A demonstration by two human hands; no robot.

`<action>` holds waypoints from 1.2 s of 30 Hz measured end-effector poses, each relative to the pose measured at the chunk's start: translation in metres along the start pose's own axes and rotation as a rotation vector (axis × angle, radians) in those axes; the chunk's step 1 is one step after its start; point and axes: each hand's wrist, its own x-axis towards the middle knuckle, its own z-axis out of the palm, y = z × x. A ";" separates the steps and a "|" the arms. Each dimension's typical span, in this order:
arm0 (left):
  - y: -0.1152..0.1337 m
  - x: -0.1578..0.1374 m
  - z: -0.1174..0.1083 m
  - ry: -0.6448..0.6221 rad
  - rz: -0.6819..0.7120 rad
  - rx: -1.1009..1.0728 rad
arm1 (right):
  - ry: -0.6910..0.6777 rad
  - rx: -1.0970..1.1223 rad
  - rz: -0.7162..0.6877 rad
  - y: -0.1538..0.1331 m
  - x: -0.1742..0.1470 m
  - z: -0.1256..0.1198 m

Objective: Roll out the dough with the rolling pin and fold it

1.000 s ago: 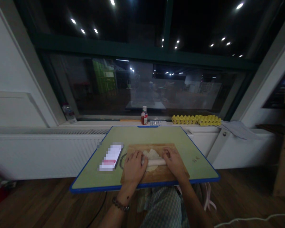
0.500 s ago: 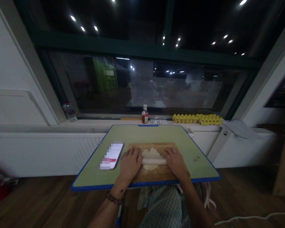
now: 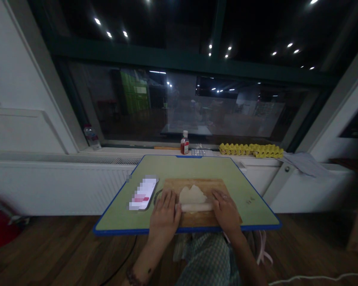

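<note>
Facing the green table [image 3: 193,169], we have the wooden board [image 3: 197,219] by its near edge. Our left hand [image 3: 164,211] and right hand [image 3: 226,209] flank the flattened dough [image 3: 192,194], covering opposite ends of the rolling pin [image 3: 197,207], crosswise at the dough's near margin, neither hand closer; whether they clasp it, we cannot tell.

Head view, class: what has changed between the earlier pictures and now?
The pale, slim, cylindrical rolling pin has moved toward the person, from across the middle of the irregular cream dough sheet to about its near edge. The left hand and right hand moved with it, staying at its ends; neither let go. The brown wooden board and white-screened phone stayed put.
</note>
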 end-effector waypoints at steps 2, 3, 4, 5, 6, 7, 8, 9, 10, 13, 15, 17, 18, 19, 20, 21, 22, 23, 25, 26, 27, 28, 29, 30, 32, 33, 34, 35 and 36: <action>-0.001 -0.007 0.001 0.033 0.027 -0.011 | -0.004 -0.039 0.007 -0.002 -0.002 -0.002; -0.002 -0.008 0.001 0.036 0.037 -0.018 | -0.009 -0.062 0.007 -0.004 -0.001 -0.005; -0.002 -0.008 0.000 0.028 0.042 -0.024 | -0.019 -0.085 0.005 -0.006 0.000 -0.007; -0.003 -0.006 -0.001 0.008 0.042 -0.032 | -0.036 -0.107 0.002 -0.008 0.002 -0.010; -0.003 -0.002 -0.002 -0.021 0.037 -0.038 | -0.060 -0.130 -0.002 -0.010 0.004 -0.013; -0.003 0.004 -0.004 -0.059 0.028 -0.043 | -0.086 -0.155 -0.006 -0.012 0.007 -0.016; -0.002 0.011 -0.006 -0.097 0.014 -0.044 | -0.112 -0.181 -0.013 -0.014 0.010 -0.018; -0.002 0.019 -0.007 -0.134 0.000 -0.046 | -0.135 -0.206 -0.021 -0.016 0.013 -0.020; -0.001 0.026 -0.009 -0.164 -0.009 -0.046 | -0.151 -0.225 -0.028 -0.018 0.015 -0.022; 0.002 0.042 -0.014 -0.215 -0.039 -0.039 | -0.163 -0.246 -0.028 -0.021 0.021 -0.026; 0.003 0.044 -0.015 -0.223 -0.047 -0.041 | -0.160 -0.237 -0.008 -0.022 0.021 -0.026; 0.003 0.038 -0.015 -0.211 -0.040 -0.054 | -0.141 -0.218 0.012 -0.021 0.017 -0.023; 0.003 0.032 -0.016 -0.197 -0.032 -0.065 | -0.124 -0.202 0.025 -0.020 0.014 -0.022; 0.002 0.026 -0.016 -0.178 -0.024 -0.079 | -0.104 -0.184 0.040 -0.019 0.010 -0.020; 0.002 0.019 -0.017 -0.156 -0.011 -0.094 | -0.084 -0.165 0.056 -0.018 0.006 -0.017; 0.001 0.011 -0.018 -0.127 0.003 -0.111 | -0.068 -0.149 0.066 -0.016 0.001 -0.015; 0.001 0.005 -0.019 -0.101 0.019 -0.127 | -0.057 -0.140 0.069 -0.015 -0.003 -0.013; 0.001 -0.001 -0.020 -0.079 0.033 -0.137 | -0.049 -0.137 0.070 -0.014 -0.007 -0.011; 0.002 -0.007 -0.022 -0.047 0.046 -0.150 | -0.043 -0.147 0.065 -0.013 -0.013 -0.009; 0.002 -0.007 -0.022 -0.039 0.044 -0.150 | -0.041 -0.156 0.064 -0.013 -0.014 -0.009; 0.003 -0.006 -0.022 -0.041 0.039 -0.149 | -0.042 -0.165 0.062 -0.014 -0.013 -0.010; 0.004 -0.002 -0.021 -0.053 0.032 -0.146 | -0.044 -0.173 0.061 -0.015 -0.012 -0.011; 0.004 0.003 -0.020 -0.073 0.021 -0.142 | -0.050 -0.182 0.059 -0.016 -0.010 -0.012; 0.005 0.009 -0.019 -0.106 0.014 -0.137 | -0.060 -0.192 0.056 -0.017 -0.006 -0.014; 0.006 0.022 -0.017 -0.163 -0.014 -0.127 | -0.099 -0.214 0.033 -0.020 0.002 -0.018; 0.007 0.029 -0.016 -0.179 -0.026 -0.118 | -0.122 -0.225 0.014 -0.021 0.006 -0.020; 0.007 0.035 -0.015 -0.187 -0.036 -0.108 | -0.146 -0.235 -0.005 -0.022 0.010 -0.022; 0.008 0.041 -0.014 -0.196 -0.041 -0.102 | -0.165 -0.242 -0.017 -0.022 0.014 -0.023; 0.009 0.045 -0.013 -0.201 -0.047 -0.096 | -0.172 -0.250 -0.025 -0.023 0.017 -0.024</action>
